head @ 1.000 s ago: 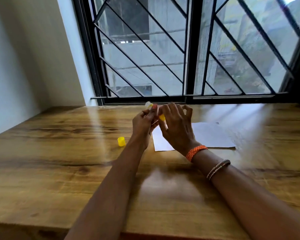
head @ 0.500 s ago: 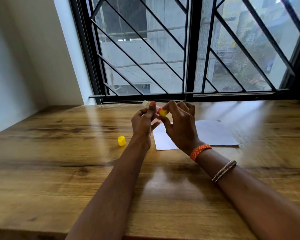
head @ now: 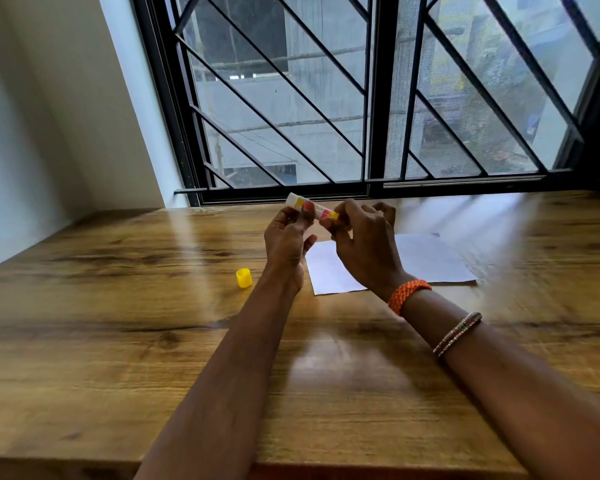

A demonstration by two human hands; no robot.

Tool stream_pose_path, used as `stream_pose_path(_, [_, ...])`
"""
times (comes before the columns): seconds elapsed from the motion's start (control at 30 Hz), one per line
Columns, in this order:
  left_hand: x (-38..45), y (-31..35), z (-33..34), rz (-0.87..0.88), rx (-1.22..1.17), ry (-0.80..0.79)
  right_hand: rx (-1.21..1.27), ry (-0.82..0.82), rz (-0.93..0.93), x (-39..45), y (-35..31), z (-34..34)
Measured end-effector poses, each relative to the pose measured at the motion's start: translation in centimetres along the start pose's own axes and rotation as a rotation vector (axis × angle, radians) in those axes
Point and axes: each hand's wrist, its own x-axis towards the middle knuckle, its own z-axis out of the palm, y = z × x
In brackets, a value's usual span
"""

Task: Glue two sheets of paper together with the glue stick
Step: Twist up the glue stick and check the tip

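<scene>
Both hands hold an uncapped glue stick (head: 311, 208) up above the wooden table (head: 118, 341), lying nearly level. My left hand (head: 288, 242) pinches its white end between thumb and fingers. My right hand (head: 366, 247) grips the yellow-and-pink base end with its fingertips. The stick's yellow cap (head: 244, 278) stands on the table to the left of my left wrist. White paper (head: 426, 259) lies flat on the table behind my right hand, partly hidden by it; I cannot tell if it is one sheet or two.
A barred window (head: 368, 98) with a black frame runs along the table's far edge. A white wall (head: 42, 116) closes off the left side. My right wrist wears an orange band (head: 407, 294) and thin bangles.
The glue stick has tilted from steep to nearly level between my hands. My right fingers have shifted on its base end. Cap and paper have not moved.
</scene>
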Motion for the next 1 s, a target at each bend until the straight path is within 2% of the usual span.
stream_pose_path(0.1, [-0.1, -0.1, -0.2, 0.025, 0.034, -0.078, 0.245, -0.17, 0.099, -0.1, 0.1, -0.1])
stream_pose_path(0.23, [-0.1, 0.0, -0.5, 0.042, 0.045, -0.185, 0.806, -0.34, 0.492, 0.1, -1.7, -1.2])
stream_pose_path(0.3, [-0.1, 0.2, -0.6, 0.045, 0.042, -0.226, 0.925, -0.395, 0.618, 0.3, -2.2, -1.5])
stream_pose_path(0.37, [-0.2, 0.3, -0.6, 0.045, 0.047, -0.213, 0.796, -0.365, 0.544, 0.2, -2.4, -1.6])
stream_pose_path(0.5, [0.0, 0.2, -0.6, 0.012, 0.021, -0.063, 0.188, -0.185, -0.004, -0.6, -1.9, -0.9])
stream_pose_path(0.57, [0.2, 0.3, -0.6, 0.006, -0.02, -0.028, -0.028, -0.149, -0.129, -0.7, -1.8, -0.4])
stream_pose_path(0.73, [-0.6, 0.5, 0.4, 0.101, 0.043, 0.0, -0.323, 0.12, -0.17, -0.1, -2.1, -0.7])
stream_pose_path(0.87, [-0.8, 0.5, 0.7, 0.149, 0.053, 0.105, -0.45, 0.136, -0.14, 0.1, -1.6, -0.9])
stream_pose_path(1.0, [-0.8, 0.6, 0.7, 0.137, 0.047, 0.144, -0.477, 0.142, -0.137, 0.2, -1.5, -1.0])
